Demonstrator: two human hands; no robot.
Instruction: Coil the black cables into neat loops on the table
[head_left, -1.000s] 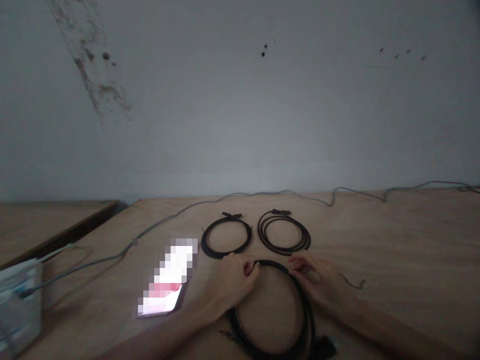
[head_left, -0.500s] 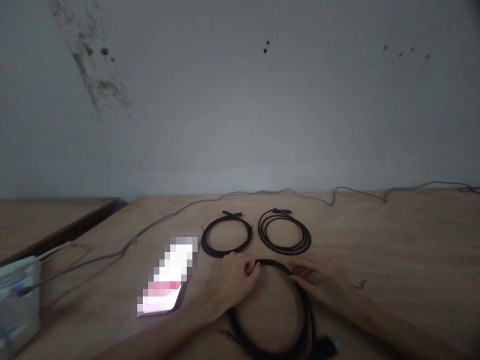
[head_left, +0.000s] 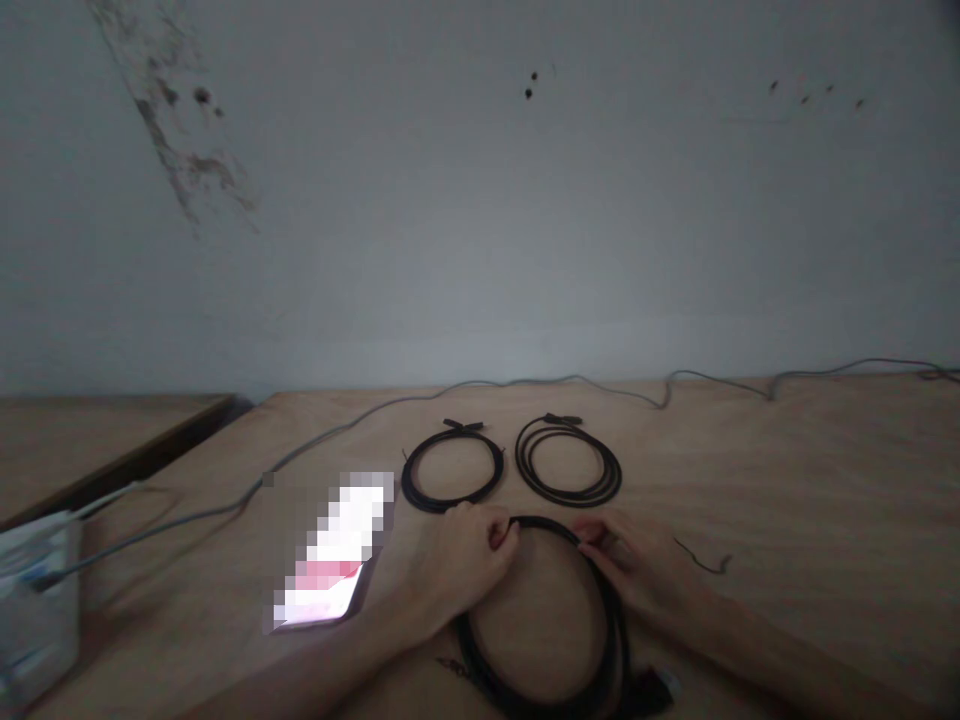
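A coil of black cable (head_left: 611, 625) lies on the table close to me, its lower edge running out of view. At its upper left, my left hand (head_left: 469, 555) is closed around the cable, thumb and curled fingers pressed together. My right hand (head_left: 636, 560) pinches the same coil at its upper right between thumb and fingers. A dark plug-like end (head_left: 649, 692) sits at the coil's lower right, partly blurred. Sticking out from its lower left is a small twisted wire tie (head_left: 454, 666).
Behind my hands lie two more black cable coils, one on the left (head_left: 408, 485) and one on the right (head_left: 616, 480). A lit phone (head_left: 330, 590) is at left. A thin dark wire (head_left: 705, 565) lies right. A grey cord (head_left: 337, 430) runs from a white box (head_left: 45, 580) along the wall.
My right fingers have shifted slightly and bunched closer together on the coil. More of the thin wire beside my right hand shows. My left hand holds its place.
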